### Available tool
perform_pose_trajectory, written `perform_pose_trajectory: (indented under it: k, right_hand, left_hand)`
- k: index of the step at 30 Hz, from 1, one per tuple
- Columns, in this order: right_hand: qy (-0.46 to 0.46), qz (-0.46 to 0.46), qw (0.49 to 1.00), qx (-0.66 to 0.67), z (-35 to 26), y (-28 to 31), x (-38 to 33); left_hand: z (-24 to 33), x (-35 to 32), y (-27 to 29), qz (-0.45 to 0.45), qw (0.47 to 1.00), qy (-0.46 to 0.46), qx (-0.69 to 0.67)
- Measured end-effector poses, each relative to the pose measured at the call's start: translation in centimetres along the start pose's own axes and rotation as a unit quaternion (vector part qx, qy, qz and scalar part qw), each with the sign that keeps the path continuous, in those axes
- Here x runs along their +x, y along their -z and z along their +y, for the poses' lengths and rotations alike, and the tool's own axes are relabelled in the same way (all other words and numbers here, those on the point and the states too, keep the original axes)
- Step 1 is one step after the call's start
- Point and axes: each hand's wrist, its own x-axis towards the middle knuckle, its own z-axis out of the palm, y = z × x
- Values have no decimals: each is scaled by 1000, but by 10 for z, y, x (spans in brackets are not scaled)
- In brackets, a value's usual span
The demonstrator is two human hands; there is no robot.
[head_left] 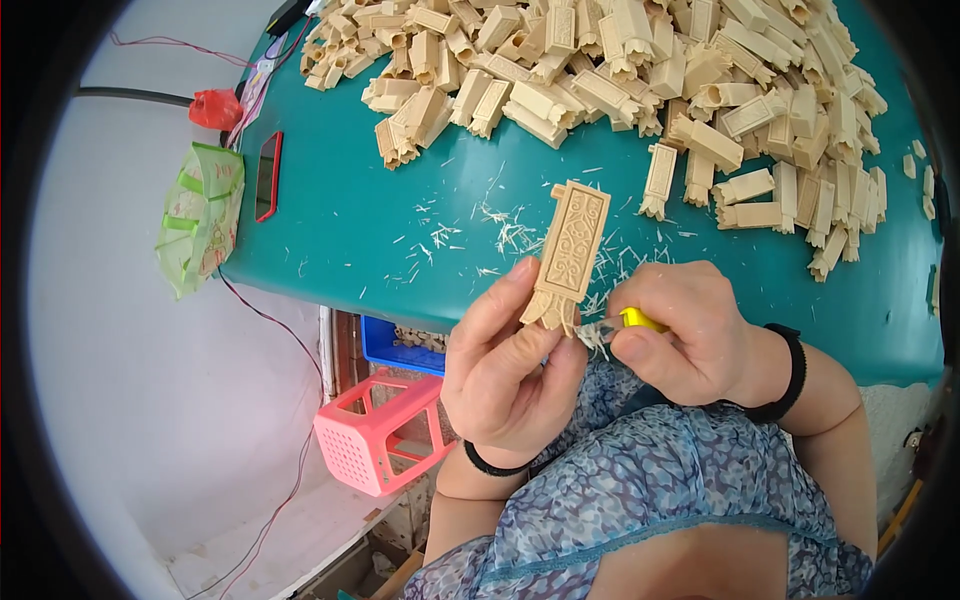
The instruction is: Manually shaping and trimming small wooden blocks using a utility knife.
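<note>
My left hand (515,370) grips a beige carved piece (573,240), a rectangular block with scrollwork on its face and a jagged, leaf-shaped lower end. It is held up over the table's near edge, slightly tilted. In my right hand (690,325) is a yellow utility knife (640,320), its handle mostly covered by my fingers. The blade is beside the jagged end of the piece; whether it touches cannot be made out. Pale shavings (592,335) cling around the blade. One similar loose piece (657,181) lies on the table just beyond my right hand.
A large heap of similar beige pieces (600,90) covers the far side of the green table (340,230). Thin shavings (510,232) are scattered mid-table. A phone (268,177) and a green-and-clear plastic bag (205,215) are at left. Below are a blue bin (380,345) and a pink stool (350,455).
</note>
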Motion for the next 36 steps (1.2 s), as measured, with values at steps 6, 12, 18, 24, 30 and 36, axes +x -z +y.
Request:
perform_pose_trajectory:
  k: [6, 12, 18, 24, 30, 36]
  right_hand:
    - [-3, -12, 1000, -7, 0, 1, 0]
    - [20, 7, 998, -51, 3, 0, 2]
    - [15, 14, 995, -96, 5, 3, 3]
    - [5, -25, 1000, -12, 4, 5, 2]
    - [-259, 36, 927, 270, 4, 7, 3]
    - [-162, 53, 983, 68, 4, 7, 2]
  left_hand:
    - [-1, 0, 0, -16, 999, -21, 44]
    - [0, -2, -1, 0, 995, -52, 90]
    - [-1, -4, 0, -4, 988, -75, 137]
    - [-6, -9, 0, 40, 996, 3, 76]
    - [-7, -13, 1, -36, 999, -8, 35]
    - [-8, -3, 6, -45, 998, 50, 14]
